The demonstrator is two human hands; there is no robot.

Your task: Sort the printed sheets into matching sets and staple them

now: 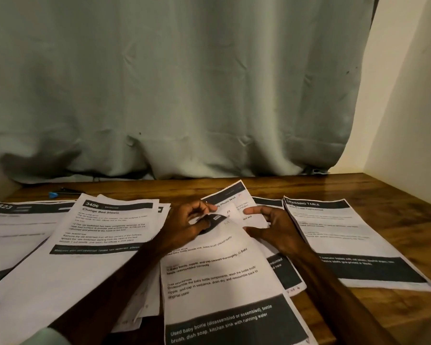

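Where the wooden table (396, 220) runs back to a grey-green curtain (184, 83), we take the baby-bottle sheet (222, 282) as our landmark. It lies at the near middle of the table, with its dark footer toward us.

- Far left of it: the 1623 sheet (3, 207), its right side tucked under the neighbouring pile.
- Left of it and further back, near the curtain: a small blue-tipped item (52, 194), too dim for us to identify.
- Just left of it: a loose pile topped by the 3406 sheet (110, 220), headed "Change Bed Sheets".
- At its top edge: the left hand (192, 220), fingers curled and pinching the sheet's top, which is rolled over toward us.
- Behind its top right corner: the Photo Wall sheet (234, 197), tilted and partly covered by it.
- At its upper right edge: the right hand (271, 225), fingers spread and fairly straight, gripping nothing. We see the fingertips on the Photo Wall sheet and the thumb touching the landmark's edge.
- Right of it, beyond another half-covered page: the Dressing Table sheet (334, 232), lying flat on a small pile.
- Far right: a cream wall (408, 108).
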